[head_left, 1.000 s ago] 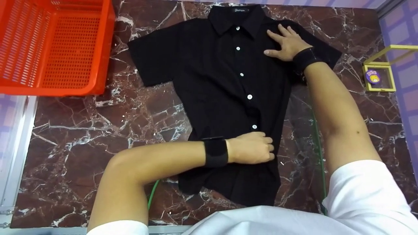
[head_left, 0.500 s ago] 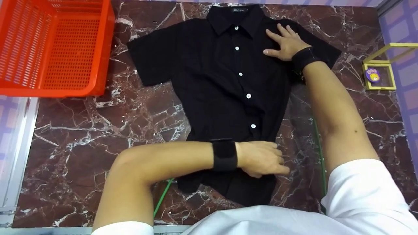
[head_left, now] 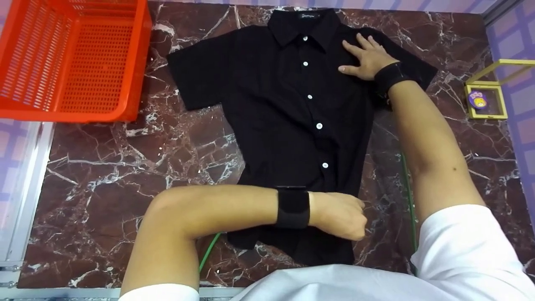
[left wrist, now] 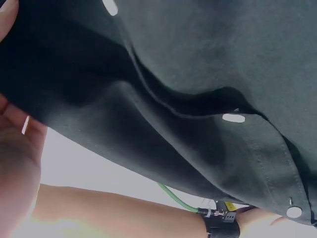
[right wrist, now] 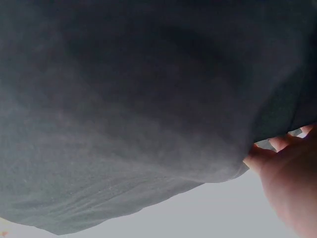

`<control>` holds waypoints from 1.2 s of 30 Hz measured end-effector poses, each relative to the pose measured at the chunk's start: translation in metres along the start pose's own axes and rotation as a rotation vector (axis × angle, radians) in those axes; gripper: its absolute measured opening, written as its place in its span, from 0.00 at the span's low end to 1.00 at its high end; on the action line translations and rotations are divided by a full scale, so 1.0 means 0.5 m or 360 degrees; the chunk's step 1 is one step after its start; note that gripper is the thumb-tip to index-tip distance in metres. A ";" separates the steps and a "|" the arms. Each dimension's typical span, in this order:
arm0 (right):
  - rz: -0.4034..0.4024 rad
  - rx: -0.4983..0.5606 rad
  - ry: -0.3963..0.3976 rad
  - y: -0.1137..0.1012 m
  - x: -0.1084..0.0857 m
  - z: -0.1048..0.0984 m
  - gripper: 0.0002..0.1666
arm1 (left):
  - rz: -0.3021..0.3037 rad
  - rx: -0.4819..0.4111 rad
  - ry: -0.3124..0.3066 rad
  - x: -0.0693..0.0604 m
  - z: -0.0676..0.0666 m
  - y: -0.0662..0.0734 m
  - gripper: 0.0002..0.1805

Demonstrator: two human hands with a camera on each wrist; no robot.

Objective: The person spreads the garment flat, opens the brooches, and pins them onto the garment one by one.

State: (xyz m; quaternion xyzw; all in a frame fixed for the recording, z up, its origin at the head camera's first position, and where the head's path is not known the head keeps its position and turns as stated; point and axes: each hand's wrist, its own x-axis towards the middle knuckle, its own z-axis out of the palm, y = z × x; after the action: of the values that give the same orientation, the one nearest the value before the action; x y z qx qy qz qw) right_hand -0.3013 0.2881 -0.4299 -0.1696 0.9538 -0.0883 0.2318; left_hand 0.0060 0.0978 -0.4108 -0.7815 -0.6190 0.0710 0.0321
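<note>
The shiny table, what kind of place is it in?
Perhaps a small indoor workspace: a black shirt lies spread on a marble-patterned tabletop, near a red basket and purple checked walls.

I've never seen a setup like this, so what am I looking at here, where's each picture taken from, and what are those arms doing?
There is no robot here, just a person's two bare hands. The head view comes from a camera worn on the person's head, looking down. The other two come from cameras on the wrists, where the black left band and right band sit, so cloth fills most of those pictures.

On the marbled surface lies a black shirt with short sleeves and white buttons. An orange-red basket is at upper left, a small yellow case at far right.

The left hand grips the shirt's side edge near the hem. The right hand rests spread near the shoulder.
</note>
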 end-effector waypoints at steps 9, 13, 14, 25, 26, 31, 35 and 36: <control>0.0007 0.0001 -0.0001 -0.001 -0.004 -0.001 0.50 | -0.0008 -0.0326 -0.0107 -0.009 -0.011 -0.005 0.15; 0.0007 0.0001 0.0012 -0.002 -0.005 0.001 0.49 | 0.0013 -0.0444 -0.0104 -0.016 -0.008 -0.010 0.11; 0.0006 0.0001 0.0013 -0.002 -0.005 0.001 0.49 | 0.0012 -0.0449 -0.0106 -0.019 -0.007 -0.011 0.10; -0.0010 -0.0016 0.0029 -0.002 -0.005 0.000 0.50 | -0.0186 -0.0626 -0.0393 -0.082 -0.011 -0.019 0.05; -0.0007 -0.0013 0.0030 -0.002 -0.005 0.000 0.50 | -0.0217 -0.0658 -0.0413 -0.088 -0.012 -0.020 0.06; 0.0008 0.0022 0.0033 -0.002 -0.006 0.001 0.50 | -0.0432 -0.0870 -0.0562 -0.129 -0.006 -0.022 0.19; -0.0003 0.0021 0.0045 -0.004 -0.007 0.002 0.50 | -0.0594 -0.1042 -0.0598 -0.163 -0.002 -0.024 0.34; -0.0006 0.0018 0.0051 -0.006 -0.007 0.002 0.50 | -0.0630 -0.1082 -0.0593 -0.169 -0.001 -0.025 0.36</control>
State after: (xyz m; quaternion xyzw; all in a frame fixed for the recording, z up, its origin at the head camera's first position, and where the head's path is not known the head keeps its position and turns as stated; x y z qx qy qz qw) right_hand -0.2969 0.2867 -0.4285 -0.1687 0.9565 -0.0967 0.2174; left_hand -0.0249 0.0186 -0.4023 -0.5877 -0.7403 -0.0046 -0.3264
